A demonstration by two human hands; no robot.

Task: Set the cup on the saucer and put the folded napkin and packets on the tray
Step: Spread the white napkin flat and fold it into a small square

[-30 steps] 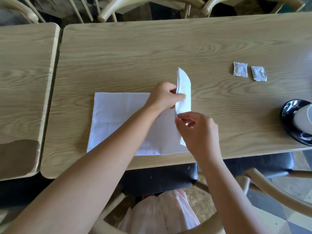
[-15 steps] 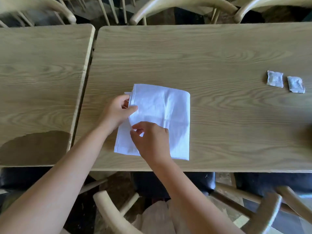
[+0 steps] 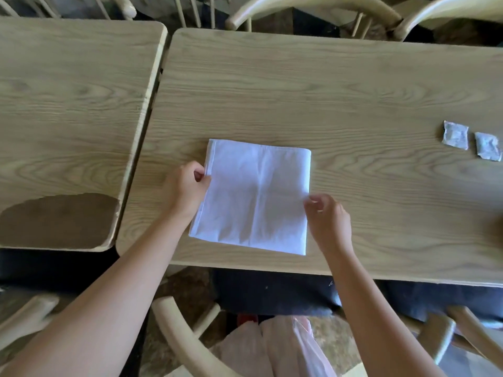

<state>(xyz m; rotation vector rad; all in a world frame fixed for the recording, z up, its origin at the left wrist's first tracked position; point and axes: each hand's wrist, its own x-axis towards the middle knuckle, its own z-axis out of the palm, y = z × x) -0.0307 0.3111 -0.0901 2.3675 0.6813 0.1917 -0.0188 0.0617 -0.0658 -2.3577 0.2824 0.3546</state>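
Head view, looking down on two pale wood-grain tables set side by side with a narrow gap between them.

Item 1: white cloth napkin (image 3: 255, 197), folded to a rough square, lying flat on the right-hand table (image 3: 326, 91) near its front edge. A hemmed border runs along its left side; a soft vertical crease runs down the middle.

Item 2: left hand (image 3: 187, 186), at the napkin's left edge, fingers curled, thumb and fingertips pinching the hem about halfway up that side. Bare forearm enters from the lower left.

Item 3: right hand (image 3: 328, 217), at the napkin's right edge, fingers loosely curled with the tips at or just on the cloth's folded border. Motion blur at the fingertips; whether they actually grip the cloth cannot be told.

Item 4: two small white packets (image 3: 455, 136) and (image 3: 488, 146), crumpled, flat on the same table at far right, just beside each other and well apart from the napkin.

Item 5: left-hand table (image 3: 68, 91), surface veneer torn away at its front right corner, showing a dark brown patch (image 3: 57, 216).

Item 6: pale wooden chairs (image 3: 313, 6) along the far side of the tables; curved chair backs (image 3: 185, 336) of the same wood at the near side, below the table edge.
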